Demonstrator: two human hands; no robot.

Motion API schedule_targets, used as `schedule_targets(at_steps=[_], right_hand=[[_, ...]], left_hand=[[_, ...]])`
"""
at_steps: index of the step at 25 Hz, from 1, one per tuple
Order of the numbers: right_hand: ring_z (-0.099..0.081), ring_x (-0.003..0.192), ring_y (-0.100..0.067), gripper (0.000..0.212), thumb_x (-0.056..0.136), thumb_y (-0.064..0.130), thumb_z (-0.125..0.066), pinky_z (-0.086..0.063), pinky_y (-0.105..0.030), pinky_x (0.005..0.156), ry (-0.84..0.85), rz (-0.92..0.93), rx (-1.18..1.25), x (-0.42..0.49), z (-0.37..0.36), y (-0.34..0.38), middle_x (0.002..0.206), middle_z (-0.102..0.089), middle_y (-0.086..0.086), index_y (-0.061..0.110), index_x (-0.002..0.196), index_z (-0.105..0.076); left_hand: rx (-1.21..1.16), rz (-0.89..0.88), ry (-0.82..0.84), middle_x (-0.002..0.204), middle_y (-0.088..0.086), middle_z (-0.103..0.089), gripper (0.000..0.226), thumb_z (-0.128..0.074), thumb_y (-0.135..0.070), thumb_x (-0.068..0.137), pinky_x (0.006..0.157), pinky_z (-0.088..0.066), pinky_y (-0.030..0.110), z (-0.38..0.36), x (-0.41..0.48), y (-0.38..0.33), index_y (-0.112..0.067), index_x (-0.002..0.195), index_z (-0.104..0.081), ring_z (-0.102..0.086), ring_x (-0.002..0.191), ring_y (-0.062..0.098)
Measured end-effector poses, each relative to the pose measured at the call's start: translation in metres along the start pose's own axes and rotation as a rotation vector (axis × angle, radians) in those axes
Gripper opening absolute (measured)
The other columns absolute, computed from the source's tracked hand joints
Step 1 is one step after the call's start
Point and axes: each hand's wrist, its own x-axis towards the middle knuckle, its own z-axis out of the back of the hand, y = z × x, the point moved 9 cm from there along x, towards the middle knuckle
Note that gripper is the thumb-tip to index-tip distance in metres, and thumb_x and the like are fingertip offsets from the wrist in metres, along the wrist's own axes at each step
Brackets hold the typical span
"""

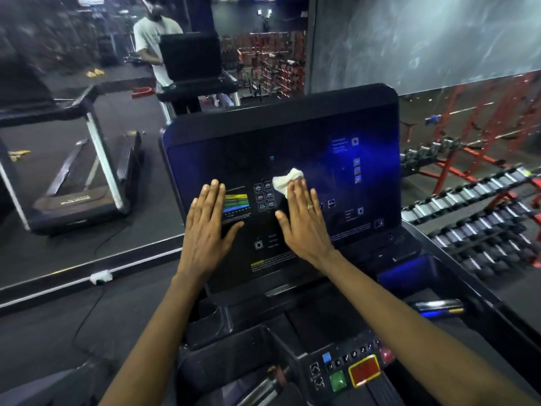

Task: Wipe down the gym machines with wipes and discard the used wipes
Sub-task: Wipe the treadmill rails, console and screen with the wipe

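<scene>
White crumpled wipe (285, 183) on the dark treadmill screen (292, 159), right hand (304, 221) flat, fingers straight, pressing the wipe, left hand (207, 221) flat on the screen, holding nothing

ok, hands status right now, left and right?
left hand: open, flat on the console screen, holding nothing.
right hand: open, straight fingers pressing the wipe against the screen.

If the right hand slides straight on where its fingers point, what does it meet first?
The crumpled white wipe beneath the fingertips of the right hand; beyond it only bare dark treadmill console screen, then probably the console's black top rim.
</scene>
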Motion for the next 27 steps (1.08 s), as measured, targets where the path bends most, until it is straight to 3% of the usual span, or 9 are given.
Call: schedule_targets(at_steps=[5, 11, 15, 20, 25, 27], right_hand=[[0.011, 0.153, -0.023, 0.077, 0.105, 0.048, -0.028, 0.004, -0.044, 0.124, -0.087, -0.131, 0.120, 0.064, 0.038, -0.019, 0.164, 0.008, -0.019, -0.003, 0.155, 0.001], [0.005, 0.153, -0.026, 0.076, 0.104, 0.049, -0.028, 0.002, -0.043, 0.125, -0.110, 0.085, 0.067, 0.121, 0.061, 0.036, 0.165, 0.002, -0.018, -0.001, 0.156, -0.005], [0.001, 0.153, -0.029, 0.077, 0.104, 0.050, -0.027, -0.006, -0.050, 0.124, -0.188, -0.133, 0.093, 0.126, 0.066, 0.026, 0.165, -0.001, -0.020, -0.003, 0.156, -0.006], [0.007, 0.154, -0.023, 0.076, 0.104, 0.049, -0.029, 0.000, -0.045, 0.125, -0.102, 0.159, -0.014, 0.094, 0.037, 0.069, 0.166, 0.001, -0.014, 0.002, 0.157, -0.004], [0.005, 0.154, -0.024, 0.074, 0.105, 0.048, -0.027, -0.004, -0.050, 0.124, -0.190, -0.129, 0.067, 0.109, 0.055, 0.030, 0.166, 0.002, -0.015, 0.002, 0.157, -0.002], [0.008, 0.153, -0.025, 0.077, 0.104, 0.048, -0.030, 0.000, -0.047, 0.125, -0.155, -0.023, 0.060, 0.107, 0.048, 0.045, 0.165, 0.005, -0.016, 0.001, 0.157, 0.000]], left_hand=[[-0.022, 0.091, -0.052, 0.165, 0.003, -0.010, 0.085, -0.055, -0.051, 0.091, 0.123, -0.003, 0.034, 0.005, -0.005, 0.009, -0.012, 0.157, -0.017, -0.005, 0.152, 0.018], [-0.033, 0.175, -0.088, 0.165, 0.002, -0.007, 0.088, -0.054, -0.053, 0.091, 0.123, -0.002, 0.036, 0.010, -0.006, 0.018, -0.011, 0.157, -0.014, -0.003, 0.152, 0.019], [-0.033, 0.171, -0.088, 0.166, 0.001, -0.003, 0.089, -0.054, -0.053, 0.092, 0.123, 0.003, 0.032, 0.016, -0.007, 0.025, -0.012, 0.157, -0.010, 0.000, 0.152, 0.017], [-0.029, 0.160, -0.098, 0.165, 0.004, -0.006, 0.093, -0.064, -0.047, 0.091, 0.123, 0.003, 0.033, 0.022, 0.000, 0.028, -0.011, 0.157, -0.011, 0.001, 0.152, 0.017], [-0.030, 0.147, -0.119, 0.165, 0.003, -0.006, 0.093, -0.065, -0.047, 0.090, 0.123, 0.002, 0.033, 0.023, 0.001, 0.029, -0.011, 0.157, -0.012, -0.001, 0.152, 0.016], [-0.043, 0.158, -0.138, 0.165, 0.004, -0.006, 0.094, -0.065, -0.047, 0.090, 0.123, 0.000, 0.034, 0.022, -0.002, 0.031, -0.009, 0.157, -0.012, 0.000, 0.152, 0.017]])
